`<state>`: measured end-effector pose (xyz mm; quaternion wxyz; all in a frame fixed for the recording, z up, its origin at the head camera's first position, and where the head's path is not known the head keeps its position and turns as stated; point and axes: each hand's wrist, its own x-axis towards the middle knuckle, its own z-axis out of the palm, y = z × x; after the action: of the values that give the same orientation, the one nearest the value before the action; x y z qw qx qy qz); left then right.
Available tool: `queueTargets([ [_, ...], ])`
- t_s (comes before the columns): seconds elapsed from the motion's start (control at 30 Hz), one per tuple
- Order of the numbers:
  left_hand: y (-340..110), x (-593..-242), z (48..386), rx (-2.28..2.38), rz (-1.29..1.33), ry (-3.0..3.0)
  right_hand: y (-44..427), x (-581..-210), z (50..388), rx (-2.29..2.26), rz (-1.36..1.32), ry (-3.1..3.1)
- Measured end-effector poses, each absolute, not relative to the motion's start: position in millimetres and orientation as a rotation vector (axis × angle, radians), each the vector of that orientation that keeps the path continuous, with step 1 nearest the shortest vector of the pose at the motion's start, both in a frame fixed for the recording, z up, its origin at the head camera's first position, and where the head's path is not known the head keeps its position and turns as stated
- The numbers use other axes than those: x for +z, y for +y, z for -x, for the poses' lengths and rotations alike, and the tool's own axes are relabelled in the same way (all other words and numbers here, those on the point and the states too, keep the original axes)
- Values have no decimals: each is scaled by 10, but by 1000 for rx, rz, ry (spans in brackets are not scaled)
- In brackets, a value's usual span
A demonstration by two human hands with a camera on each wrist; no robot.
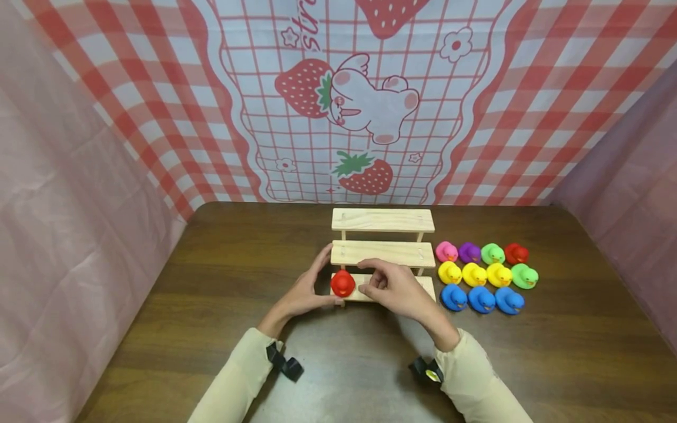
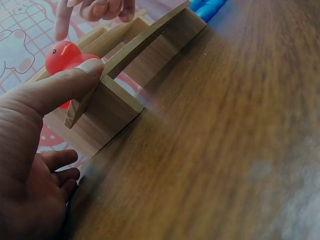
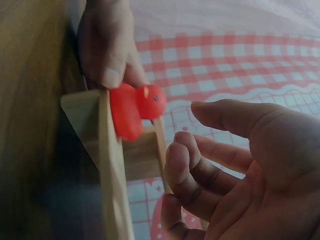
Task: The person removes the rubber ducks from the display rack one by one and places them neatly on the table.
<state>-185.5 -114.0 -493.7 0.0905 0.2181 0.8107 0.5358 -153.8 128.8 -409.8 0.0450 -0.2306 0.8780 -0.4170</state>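
A red rubber duck (image 1: 342, 284) sits at the left end of the lowest step of a three-tier wooden rack (image 1: 382, 254). My left hand (image 1: 304, 292) is spread around the rack's left end. In the left wrist view its straight thumb (image 2: 75, 82) rests at the step's edge against the red duck (image 2: 62, 59), the lower fingers hanging loosely beside the rack. Just right of the duck hovers my right hand (image 1: 395, 289), loosely bent and holding nothing. The right wrist view shows a gap between the right hand (image 3: 260, 170) and the duck (image 3: 127, 112).
Right of the rack, more rubber ducks stand in three rows: pink (image 1: 446, 252), purple (image 1: 469, 252), green, red, several yellow (image 1: 474, 274) and three blue (image 1: 482, 299). The brown table (image 1: 222, 264) meets a red-checked strawberry cloth (image 1: 328, 176) behind; pink curtains (image 1: 79, 205) hang at both sides.
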Motion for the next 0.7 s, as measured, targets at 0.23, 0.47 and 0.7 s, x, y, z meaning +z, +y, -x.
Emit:
queueTargets([
  [0.23,-1148,-4938,1863,1572,-649,2424,1131,-4193,1562,-1293,726,2648],
  [0.47,-1157,-4937,1861,1583,-677,2421,1021,-4262,1571,-1250,720,2667],
  [0.7,-1145,-4941,1870,1561,-665,2426,973,-4312,1581,-1202,720,2715],
])
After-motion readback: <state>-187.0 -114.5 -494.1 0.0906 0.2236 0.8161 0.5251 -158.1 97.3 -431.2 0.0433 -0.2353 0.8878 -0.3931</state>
